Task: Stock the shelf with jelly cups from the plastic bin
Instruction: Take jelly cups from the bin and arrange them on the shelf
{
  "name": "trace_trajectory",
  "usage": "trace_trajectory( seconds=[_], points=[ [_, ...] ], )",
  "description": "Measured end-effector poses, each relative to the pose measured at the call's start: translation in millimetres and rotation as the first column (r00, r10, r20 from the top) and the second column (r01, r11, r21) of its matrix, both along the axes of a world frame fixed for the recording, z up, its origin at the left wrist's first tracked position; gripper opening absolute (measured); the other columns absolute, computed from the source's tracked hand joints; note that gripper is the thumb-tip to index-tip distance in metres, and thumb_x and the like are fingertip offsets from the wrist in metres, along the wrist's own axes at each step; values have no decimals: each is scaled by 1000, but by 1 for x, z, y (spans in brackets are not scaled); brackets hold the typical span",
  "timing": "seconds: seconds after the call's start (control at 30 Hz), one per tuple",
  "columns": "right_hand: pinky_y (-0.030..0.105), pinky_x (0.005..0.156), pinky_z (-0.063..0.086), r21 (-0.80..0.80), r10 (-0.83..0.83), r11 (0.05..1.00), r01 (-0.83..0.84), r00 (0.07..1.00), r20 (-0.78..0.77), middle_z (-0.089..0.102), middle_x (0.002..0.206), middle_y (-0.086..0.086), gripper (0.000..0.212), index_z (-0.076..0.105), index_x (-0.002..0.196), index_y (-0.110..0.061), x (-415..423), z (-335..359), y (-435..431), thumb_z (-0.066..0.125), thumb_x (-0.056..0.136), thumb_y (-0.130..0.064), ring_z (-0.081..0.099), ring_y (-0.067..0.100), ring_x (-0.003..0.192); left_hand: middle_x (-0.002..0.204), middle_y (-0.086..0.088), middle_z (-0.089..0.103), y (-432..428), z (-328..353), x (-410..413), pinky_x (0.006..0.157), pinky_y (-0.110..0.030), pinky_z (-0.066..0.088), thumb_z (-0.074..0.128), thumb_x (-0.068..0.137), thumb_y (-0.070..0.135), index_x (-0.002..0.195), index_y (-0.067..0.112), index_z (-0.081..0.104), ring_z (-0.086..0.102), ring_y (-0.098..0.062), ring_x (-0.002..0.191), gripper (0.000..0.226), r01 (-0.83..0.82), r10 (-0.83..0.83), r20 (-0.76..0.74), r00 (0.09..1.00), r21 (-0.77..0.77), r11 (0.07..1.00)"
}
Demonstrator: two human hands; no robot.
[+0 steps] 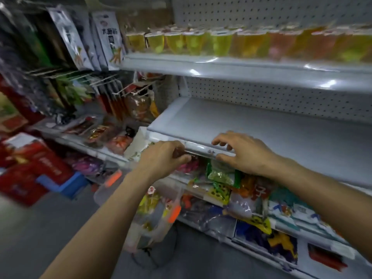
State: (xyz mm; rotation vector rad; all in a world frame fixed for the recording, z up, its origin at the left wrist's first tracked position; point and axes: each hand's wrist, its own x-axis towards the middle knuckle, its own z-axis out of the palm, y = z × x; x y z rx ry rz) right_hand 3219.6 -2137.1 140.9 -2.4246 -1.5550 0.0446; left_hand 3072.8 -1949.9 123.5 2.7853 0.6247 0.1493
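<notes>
**Both hands at the front rail of the bare middle shelf**

The middle shelf (271, 133) carries nothing. The upper shelf (241, 67) holds a row of jelly cups (193, 44). The clear plastic bin (153, 216), orange latches, stands on the floor below, jelly cups inside. Right hand (244, 153): grip released, fingers spread over the rail. Left hand (161, 158): grip curled at the rail edge; contents cannot be determined.

Two hands — left hand (163, 156), right hand (244, 153) — one plastic bin (155, 214) (jelly cups (193, 44) blurred, uncountable)
</notes>
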Motion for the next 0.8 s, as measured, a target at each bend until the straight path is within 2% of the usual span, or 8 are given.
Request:
trace_trajectory(
  seconds=[0.17,0.23,0.4,0.53,0.6,0.67,0.73,0.8],
  points=[
    [30,83,46,-37,66,997,-74,981,-181,57,119,-6,36,56,122,-29,-17,-66,127,63,88,-39,54,14,107,96,5,69,126,-54,-32,77,-35,52,63,89,48,110,25,67,64,-16,90,31,-129,129,-14,992,-177,976],
    [31,88,47,-66,71,993,-93,958,-276,57,120,-5,37,57,122,-28,-22,-100,178,64,87,-38,55,14,108,98,4,70,176,-86,-43,77,-32,52,62,90,46,112,24,67,65,-15,90,32,-203,191,-71,979,-243,949],
    [32,82,49,-192,-9,976,-98,870,-494,60,108,-2,34,60,117,-20,-28,-201,277,67,86,-29,55,11,90,109,-3,70,279,-184,-57,81,-29,47,65,90,41,116,17,66,65,-20,99,36,-348,274,-238,932,-372,861],
    [36,79,52,-278,-129,959,-61,779,-614,63,98,-4,30,61,106,-23,-34,-292,334,72,81,-35,61,16,89,118,-2,67,323,-267,-55,87,-30,49,65,89,42,120,20,64,63,-18,100,38,-417,254,-396,882,-408,812],
    [35,82,52,-301,-205,953,-8,715,-669,66,104,-3,29,61,103,-27,-41,-331,361,74,79,-37,62,17,95,123,-3,65,335,-305,-53,92,-32,47,65,89,39,126,21,60,61,-20,106,41,-451,260,-445,857,-404,796],
    [33,79,53,-321,-306,943,84,595,-743,67,97,0,21,63,91,-24,-46,-371,387,77,77,-30,64,16,91,127,-5,63,345,-339,-47,97,-34,45,65,88,36,129,19,58,58,-24,114,45,-488,298,-454,839,-388,782],
    [29,64,53,-370,-408,912,175,458,-790,65,81,1,19,61,80,-20,-51,-405,411,78,72,-27,62,15,75,125,-7,64,354,-368,-38,96,-33,45,65,89,35,131,16,55,59,-26,113,47,-541,368,-424,828,-426,726],
    [28,52,45,-434,-501,863,259,316,-806,62,78,5,28,60,83,-16,-55,-435,431,75,67,-34,55,18,64,120,-8,66,361,-394,-26,91,-32,46,64,90,39,132,13,52,61,-29,111,51,-578,437,-384,814,-459,674]
  ],
)
